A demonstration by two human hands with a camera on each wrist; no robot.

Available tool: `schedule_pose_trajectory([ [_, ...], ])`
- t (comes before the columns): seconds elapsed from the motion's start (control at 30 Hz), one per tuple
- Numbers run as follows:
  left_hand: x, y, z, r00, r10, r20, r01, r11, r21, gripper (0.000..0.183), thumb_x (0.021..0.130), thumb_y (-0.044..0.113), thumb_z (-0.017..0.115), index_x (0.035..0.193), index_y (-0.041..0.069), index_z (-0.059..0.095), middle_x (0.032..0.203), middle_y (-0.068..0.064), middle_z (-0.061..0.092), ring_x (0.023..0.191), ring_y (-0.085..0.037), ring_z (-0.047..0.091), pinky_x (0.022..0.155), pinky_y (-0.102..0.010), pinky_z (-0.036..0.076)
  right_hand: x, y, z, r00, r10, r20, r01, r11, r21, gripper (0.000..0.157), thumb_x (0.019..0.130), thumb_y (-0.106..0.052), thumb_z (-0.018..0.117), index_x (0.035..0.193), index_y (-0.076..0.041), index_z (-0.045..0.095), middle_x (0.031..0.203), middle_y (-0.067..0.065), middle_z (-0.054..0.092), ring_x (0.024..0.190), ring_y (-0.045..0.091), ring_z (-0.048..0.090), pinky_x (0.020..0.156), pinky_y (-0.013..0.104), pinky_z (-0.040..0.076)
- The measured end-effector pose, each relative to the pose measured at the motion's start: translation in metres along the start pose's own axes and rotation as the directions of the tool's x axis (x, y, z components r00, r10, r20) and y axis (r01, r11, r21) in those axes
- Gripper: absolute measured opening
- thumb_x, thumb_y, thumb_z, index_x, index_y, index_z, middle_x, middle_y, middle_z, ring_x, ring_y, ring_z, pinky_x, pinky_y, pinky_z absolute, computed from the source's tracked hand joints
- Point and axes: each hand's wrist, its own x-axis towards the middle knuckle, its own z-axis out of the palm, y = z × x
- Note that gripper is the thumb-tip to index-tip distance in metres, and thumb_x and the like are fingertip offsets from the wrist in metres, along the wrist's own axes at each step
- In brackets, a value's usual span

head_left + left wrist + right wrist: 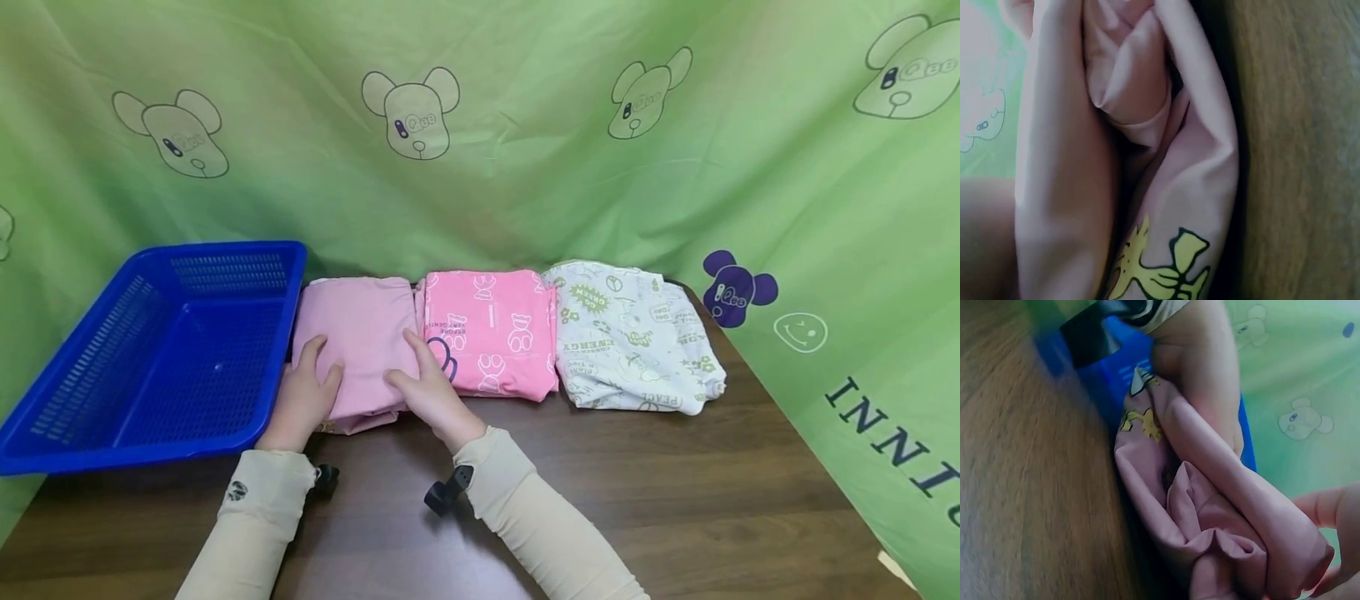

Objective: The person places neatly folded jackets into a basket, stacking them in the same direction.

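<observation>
A folded pale pink cloth garment (pixel 367 342) lies on the table beside the blue basket, with a yellow printed figure (pixel 1166 269) on its front fold in the left wrist view. My left hand (pixel 303 400) rests along its left side, fingers spread and thumb on top. From the right, my right hand (pixel 435 392) touches the same garment, index finger and thumb stretched over its top. In the right wrist view the garment's rolled layers (pixel 1216 519) face the camera, and part of the right hand shows at the lower right.
A blue plastic basket (pixel 273 367) with slotted sides stands at the left. Right of the pale garment lies a bright pink folded garment (pixel 517 317) with white bear prints, then a white one (pixel 630 342) with green prints. A green printed curtain (pixel 525 192) hangs behind the wooden table (pixel 675 483).
</observation>
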Motion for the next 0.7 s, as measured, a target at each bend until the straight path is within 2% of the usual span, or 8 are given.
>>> schedule_pose_trajectory([
  [0.07,0.0006,-0.0002,-0.0001,1.000,-0.001,0.000,0.001,1.000,0.000,0.059,0.105,0.028,0.046,0.157,0.008,0.028,0.154,-0.036,0.033,0.142,-0.054,0.028,0.113,-0.064,0.027,0.0000,-0.0004,0.0006,1.000,-0.022,-0.015,0.021,0.999,-0.030,0.073,0.094,-0.015,0.063,0.159,-0.013,0.031,0.165,0.010,0.027,0.149,0.028,0.025,0.121,0.051,0.021],
  [0.2,0.0013,-0.0003,-0.0001,1.000,0.006,-0.005,-0.006,1.000,-0.001,0.057,0.105,0.027,0.046,0.157,0.010,0.030,0.156,-0.032,0.032,0.144,-0.053,0.024,0.115,-0.063,0.023,0.0011,-0.0001,0.0024,0.999,-0.014,-0.032,0.014,1.000,0.001,0.069,0.094,-0.012,0.063,0.157,-0.011,0.035,0.164,0.012,0.029,0.150,0.028,0.023,0.121,0.052,0.019],
  [0.27,0.0017,0.0002,0.0001,1.000,0.011,-0.008,-0.011,1.000,0.001,0.055,0.105,0.026,0.046,0.157,0.010,0.032,0.157,-0.031,0.032,0.146,-0.053,0.021,0.116,-0.064,0.021,0.0022,0.0003,0.0031,0.999,0.003,-0.041,-0.001,0.999,0.047,0.070,0.092,-0.009,0.063,0.157,-0.011,0.036,0.164,0.014,0.027,0.148,0.028,0.025,0.121,0.051,0.022],
  [0.33,0.0018,0.0010,0.0003,1.000,0.016,-0.010,-0.016,1.000,-0.002,0.055,0.105,0.025,0.046,0.157,0.010,0.034,0.157,-0.029,0.033,0.146,-0.053,0.019,0.117,-0.063,0.019,0.0028,0.0009,0.0038,0.998,0.039,-0.041,-0.034,0.993,0.113,0.073,0.091,-0.006,0.064,0.158,-0.013,0.035,0.165,0.014,0.024,0.141,0.030,0.035,0.116,0.049,0.032],
  [0.47,0.0007,0.0031,0.0001,1.000,0.019,-0.012,-0.019,1.000,-0.018,0.054,0.106,0.025,0.047,0.156,0.010,0.035,0.158,-0.027,0.033,0.149,-0.050,0.015,0.118,-0.062,0.017,0.0025,0.0014,0.0040,0.995,0.100,-0.013,-0.094,0.966,0.243,0.082,0.086,0.003,0.063,0.159,-0.016,0.032,0.166,0.015,0.016,0.119,0.030,0.050,0.094,0.037,0.052],
  [0.57,-0.0005,0.0046,-0.0005,0.999,0.026,-0.029,-0.027,0.999,-0.023,0.053,0.105,0.023,0.049,0.155,0.010,0.038,0.157,-0.027,0.035,0.149,-0.049,0.015,0.118,-0.062,0.018,0.0026,0.0023,0.0031,0.993,0.115,0.028,-0.118,0.946,0.303,0.087,0.083,0.008,0.061,0.160,-0.017,0.030,0.165,0.016,0.012,0.111,0.027,0.051,0.082,0.030,0.053],
  [0.7,-0.0025,0.0069,-0.0009,0.997,0.041,-0.071,-0.042,0.999,-0.018,0.052,0.104,0.022,0.051,0.153,0.009,0.042,0.154,-0.029,0.039,0.147,-0.049,0.021,0.117,-0.062,0.022,0.0031,0.0028,0.0011,0.986,0.131,0.099,-0.158,0.924,0.348,0.090,0.084,0.010,0.058,0.162,-0.024,0.027,0.163,0.018,0.013,0.098,0.024,0.057,0.074,0.028,0.053],
])
